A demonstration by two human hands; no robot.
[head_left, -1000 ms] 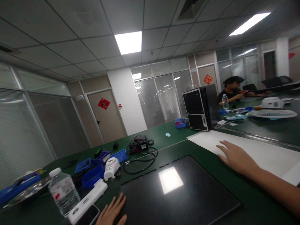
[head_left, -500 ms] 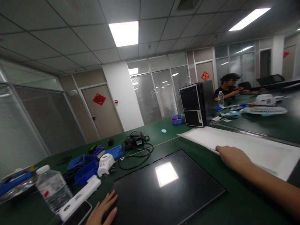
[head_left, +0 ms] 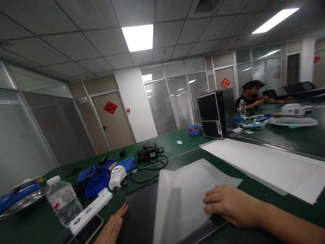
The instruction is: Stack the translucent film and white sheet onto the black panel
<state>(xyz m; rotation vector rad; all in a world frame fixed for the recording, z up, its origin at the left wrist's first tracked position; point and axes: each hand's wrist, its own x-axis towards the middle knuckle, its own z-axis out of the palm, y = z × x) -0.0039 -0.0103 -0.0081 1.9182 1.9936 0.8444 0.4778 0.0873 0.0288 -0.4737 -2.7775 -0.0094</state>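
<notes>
A flat black panel [head_left: 141, 206], like a bare display screen, lies on the green table before me. Over its middle and right part rests a translucent whitish sheet [head_left: 185, 193], its left edge curling up. My right hand [head_left: 225, 203] lies over the sheet's lower right with its fingers stretched across the surface; the thumb is hidden. At the panel's left edge, my left hand [head_left: 113, 225] has straight fingers and holds nothing. A phone-like device [head_left: 90, 230] and a white elongated device [head_left: 91, 210] lie beside the left hand.
White sheets [head_left: 269, 166] lie at right, near a black computer tower [head_left: 210, 115]. A water bottle [head_left: 64, 200], blue bins [head_left: 98, 184], a white plug-in device [head_left: 118, 177] and a power adapter with cables [head_left: 148, 152] occupy the left. Another person [head_left: 251, 95] sits far right.
My right hand has moved left from the white sheets to the panel, bringing a translucent sheet over it. My left hand stays by the panel's left edge, its fingers closer together.
</notes>
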